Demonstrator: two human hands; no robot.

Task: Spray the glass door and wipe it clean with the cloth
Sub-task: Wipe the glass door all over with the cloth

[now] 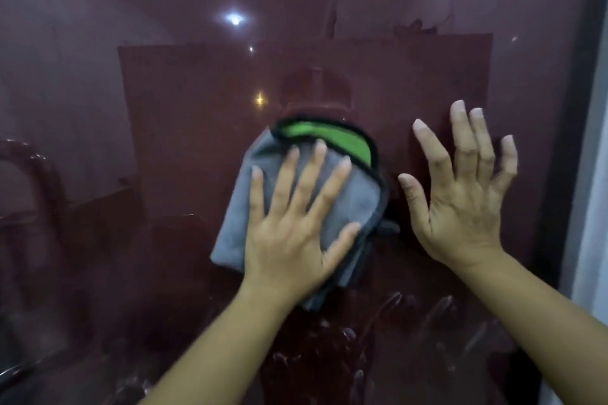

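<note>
head view: the glass door (pixel 164 108) fills nearly the whole picture, dark reddish and full of reflections of ceiling lights. a folded cloth (pixel 306 197), grey with a black edge and a green inner face showing at its top, lies flat against the glass near the middle. the left hand (pixel 296 223) presses on it with straight, spread fingers, palm down, not curled round it. just right of the cloth, the right hand (pixel 460 204) is raised with fingers straight and spread, grasping nothing; whether it touches the glass cannot be told. wet streaks (pixel 394 322) mark the glass below both hands. a dark door frame (pixel 572 141) runs down the right edge.
</note>
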